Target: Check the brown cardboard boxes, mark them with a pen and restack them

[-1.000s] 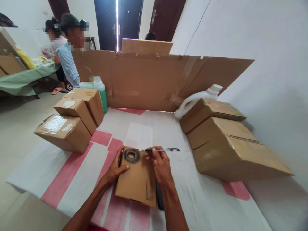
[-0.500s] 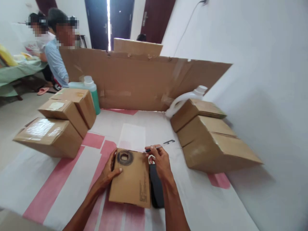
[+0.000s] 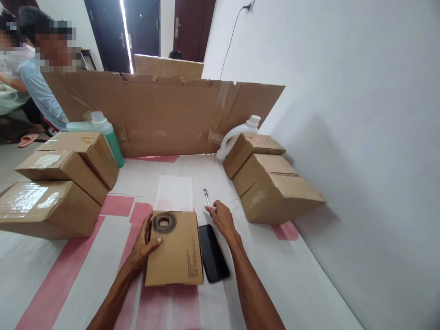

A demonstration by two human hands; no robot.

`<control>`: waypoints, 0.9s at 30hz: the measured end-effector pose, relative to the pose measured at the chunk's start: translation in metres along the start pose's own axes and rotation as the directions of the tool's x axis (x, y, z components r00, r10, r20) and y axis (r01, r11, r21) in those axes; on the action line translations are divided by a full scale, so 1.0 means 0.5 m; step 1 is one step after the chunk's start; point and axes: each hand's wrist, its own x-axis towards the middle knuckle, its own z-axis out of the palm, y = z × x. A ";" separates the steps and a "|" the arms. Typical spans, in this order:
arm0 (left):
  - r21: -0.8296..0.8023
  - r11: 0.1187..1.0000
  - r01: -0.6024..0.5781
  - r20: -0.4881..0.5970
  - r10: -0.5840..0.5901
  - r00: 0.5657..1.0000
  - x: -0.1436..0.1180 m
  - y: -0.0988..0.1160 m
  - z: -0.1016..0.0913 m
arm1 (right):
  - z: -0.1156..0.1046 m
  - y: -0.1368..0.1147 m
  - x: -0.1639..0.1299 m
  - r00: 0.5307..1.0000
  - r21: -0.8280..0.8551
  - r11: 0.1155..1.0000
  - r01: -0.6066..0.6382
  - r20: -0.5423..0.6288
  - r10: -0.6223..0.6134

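Head view, looking down over both my forearms: my left hand (image 3: 142,247) lies flat against the left edge of the small cardboard box (image 3: 173,250), thumb on its top near the scribbled dark ring, fingers curled round the side, so the box is pinned to the white-and-pink sheet (image 3: 103,256) and cannot slide. My right hand (image 3: 222,219) rests on the sheet just right of the box's far corner. Its fingers are loose and apart, clamped on nothing. The pen (image 3: 206,197) lies just beyond its fingertips, pointing away from me; I cannot tell whether a fingertip touches its near end. Between my two forearms, touching the box's right side, a black phone (image 3: 213,252) lies face up, out of the way of both hands. A white paper slip (image 3: 174,193) lies just past the box. Well to my left, stacked cartons (image 3: 51,183) stand with a green bottle (image 3: 106,135) behind them. To my right are more cartons (image 3: 271,183) and a white jug (image 3: 237,135). A cardboard screen (image 3: 165,114) walls the far edge; seated people (image 3: 37,87) are beyond it on the left.
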 end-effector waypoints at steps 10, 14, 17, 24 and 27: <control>0.032 0.999 -0.017 -0.011 0.018 1.000 0.004 -0.001 0.000 | 0.006 0.039 -0.264 0.990 -0.189 0.977 -0.102 0.075 0.118; -0.010 1.000 -0.005 -0.013 0.005 1.000 0.002 0.001 0.000 | 0.032 0.021 -0.265 0.963 0.008 0.966 -0.257 0.081 0.255; -0.031 0.999 -0.038 -0.031 0.037 0.999 -0.002 -0.002 0.002 | 0.032 0.017 -0.258 0.964 0.194 0.950 -0.246 0.151 0.219; -0.091 0.992 -0.089 -0.092 0.080 0.993 0.006 -0.018 -0.001 | 0.000 0.027 -0.309 0.928 0.761 0.531 -0.373 0.318 0.196; -0.125 0.987 -0.099 -0.084 0.089 0.992 0.031 -0.016 0.010 | -0.038 0.007 -0.332 0.902 0.899 0.138 -0.415 0.387 0.191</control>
